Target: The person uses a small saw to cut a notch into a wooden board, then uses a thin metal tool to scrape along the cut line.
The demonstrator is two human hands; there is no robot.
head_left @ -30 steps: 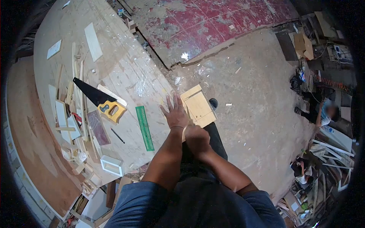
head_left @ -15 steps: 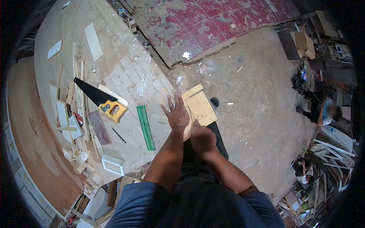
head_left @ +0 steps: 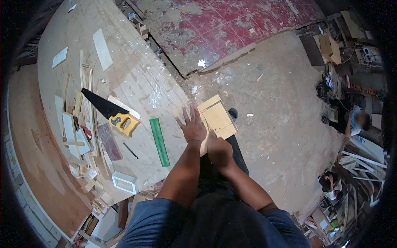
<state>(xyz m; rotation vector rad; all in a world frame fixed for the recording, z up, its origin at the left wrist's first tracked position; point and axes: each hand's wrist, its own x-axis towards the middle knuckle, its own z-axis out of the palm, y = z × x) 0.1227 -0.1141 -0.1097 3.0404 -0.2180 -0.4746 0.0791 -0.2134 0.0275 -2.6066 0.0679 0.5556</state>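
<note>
The work in hand looks like close handwork along the left side of the wooden board (head_left: 217, 120), which lies at the right edge of the table (head_left: 136, 78), near the corner closest to the body. The left hand (head_left: 194, 130) seems to do the steadying and the right hand (head_left: 220, 151) the working.

Any further pass there would call for the left hand to bear down firmly, its fingers clear of the line, while the right moves in short, controlled strokes.

The left hand is open, palm down, fingers spread and pointing to the far side, holding nothing in a grip; it presses just beside the board's left side. The right hand is curled closed at the board's near left corner, knuckles up, its forearm slanting in from the right. It is blurred, so I cannot tell whether it grips a slim tool.

Left of the hands on the table lie the green ruler (head_left: 159, 142), the pencil-like stick (head_left: 130, 151) and the yellow-handled saw (head_left: 124, 122).
</note>
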